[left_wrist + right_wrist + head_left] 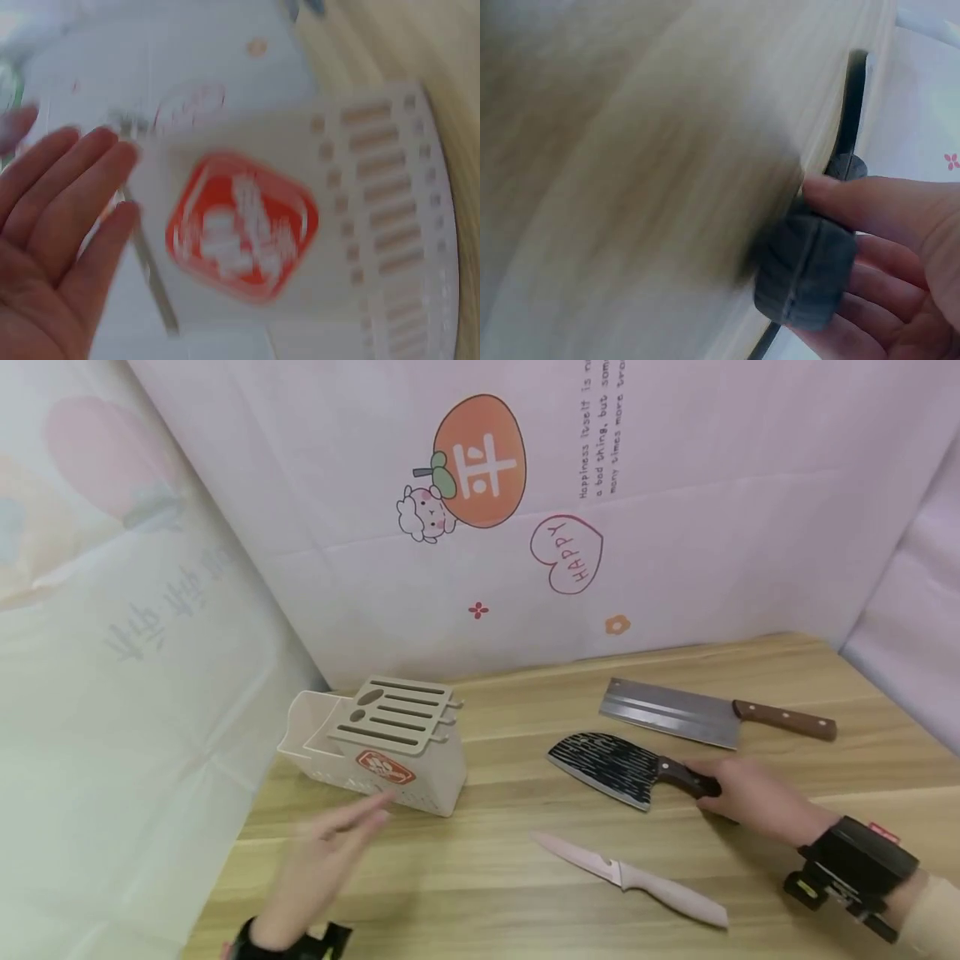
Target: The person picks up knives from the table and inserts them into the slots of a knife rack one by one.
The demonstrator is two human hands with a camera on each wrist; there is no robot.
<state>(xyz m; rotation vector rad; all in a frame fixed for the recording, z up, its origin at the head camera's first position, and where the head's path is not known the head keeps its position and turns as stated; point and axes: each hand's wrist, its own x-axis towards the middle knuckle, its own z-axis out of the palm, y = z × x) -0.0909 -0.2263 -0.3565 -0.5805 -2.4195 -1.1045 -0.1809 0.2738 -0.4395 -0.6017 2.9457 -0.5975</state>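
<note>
The right hand [759, 802] has its thumb and fingers around the dark handle [804, 270] of a broad kitchen knife. That knife's black, patterned blade [603, 764] points left, over or on the tabletop; whether it touches the wood I cannot tell. Blurred in the head view, the left hand [322, 860] is held with its fingers extended and nothing in them. Just beyond its fingertips stands a beige knife holder [442, 777] with a slotted top and a red label. In the left wrist view the holder's labelled side [330, 292] lies close beside the hand [60, 225].
A cleaver [675, 710] with a brown wooden handle lies behind the black knife. Nearer the front is a slim pink knife [660, 889], its blade towards the left. Printed cloth [675, 568] hangs along the back of the wooden table [480, 910] and at both sides.
</note>
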